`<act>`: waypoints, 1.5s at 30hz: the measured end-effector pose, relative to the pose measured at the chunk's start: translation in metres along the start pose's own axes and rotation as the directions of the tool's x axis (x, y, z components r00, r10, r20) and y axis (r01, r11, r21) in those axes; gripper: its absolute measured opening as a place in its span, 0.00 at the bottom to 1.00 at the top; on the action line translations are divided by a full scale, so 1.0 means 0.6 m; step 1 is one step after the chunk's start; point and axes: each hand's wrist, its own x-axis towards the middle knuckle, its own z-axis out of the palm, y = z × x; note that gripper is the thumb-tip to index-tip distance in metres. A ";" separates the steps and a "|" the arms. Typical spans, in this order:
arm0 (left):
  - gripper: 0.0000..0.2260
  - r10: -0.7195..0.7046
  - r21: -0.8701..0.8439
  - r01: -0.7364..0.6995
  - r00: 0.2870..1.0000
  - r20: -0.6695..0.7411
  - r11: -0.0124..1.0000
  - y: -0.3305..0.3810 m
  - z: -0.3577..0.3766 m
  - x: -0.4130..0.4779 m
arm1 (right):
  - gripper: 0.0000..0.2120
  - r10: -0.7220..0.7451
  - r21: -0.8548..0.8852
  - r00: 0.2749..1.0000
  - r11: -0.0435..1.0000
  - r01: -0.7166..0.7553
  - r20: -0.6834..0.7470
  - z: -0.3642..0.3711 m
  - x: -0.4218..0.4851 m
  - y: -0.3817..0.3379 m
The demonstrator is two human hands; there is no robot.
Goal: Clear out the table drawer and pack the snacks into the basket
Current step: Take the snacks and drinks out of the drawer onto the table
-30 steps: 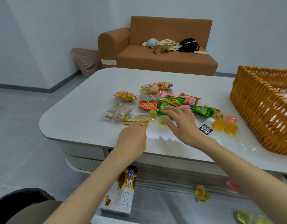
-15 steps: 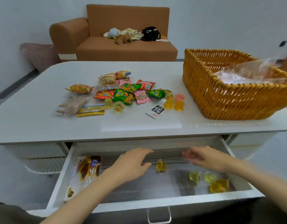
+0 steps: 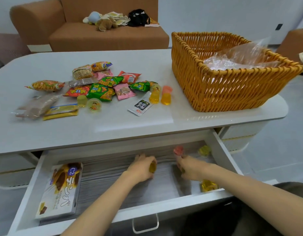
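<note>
The white table drawer [image 3: 164, 204] stands pulled out below the tabletop. Inside it, my left hand [image 3: 142, 168] grips a yellow jelly cup [image 3: 152, 167]. My right hand [image 3: 190, 167] pinches a pink jelly cup [image 3: 178, 149] near the drawer's back. More yellow jelly cups lie in the drawer at the back right [image 3: 204, 150] and front right [image 3: 208, 185]. A white biscuit box [image 3: 60, 189] lies at the drawer's left. A pile of snack packets [image 3: 103, 86] and jelly cups [image 3: 160, 97] covers the tabletop. The wicker basket [image 3: 220, 87] stands on the table's right.
A clear plastic bag [image 3: 239, 60] lies in the basket. A brown sofa [image 3: 96, 33] with plush toys and a black bag stands behind the table. The drawer's metal handle [image 3: 145, 223] juts toward me.
Both hands moved from the tabletop down into the drawer. My left hand closed round the yellow jelly cup, and my right hand picked up the pink one.
</note>
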 end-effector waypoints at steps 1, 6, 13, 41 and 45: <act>0.22 0.003 -0.011 -0.004 1.000 -0.020 1.000 -0.003 0.001 0.000 | 0.27 0.000 0.006 0.998 1.000 0.000 -0.069 -0.007 0.004 -0.001; 0.20 0.004 -0.113 -0.015 0.996 -0.090 0.993 -0.019 0.000 -0.006 | 0.17 0.022 0.120 0.916 0.992 0.028 -0.401 -0.024 0.025 0.007; 0.20 0.048 -0.138 -0.063 0.993 -0.108 0.988 -0.027 -0.001 -0.016 | 0.19 0.128 0.087 0.951 0.990 -0.107 -0.283 -0.019 0.046 0.027; 0.18 -0.137 -0.313 -0.114 0.723 -0.677 0.943 -0.047 -0.237 -0.073 | 0.21 -0.037 0.211 0.737 0.947 0.241 -0.675 -0.205 0.031 -0.078; 0.24 -0.122 -0.228 -0.057 0.706 -0.698 0.972 -0.052 -0.240 -0.049 | 0.22 -0.030 0.252 0.677 0.916 0.313 -0.735 -0.199 0.042 -0.084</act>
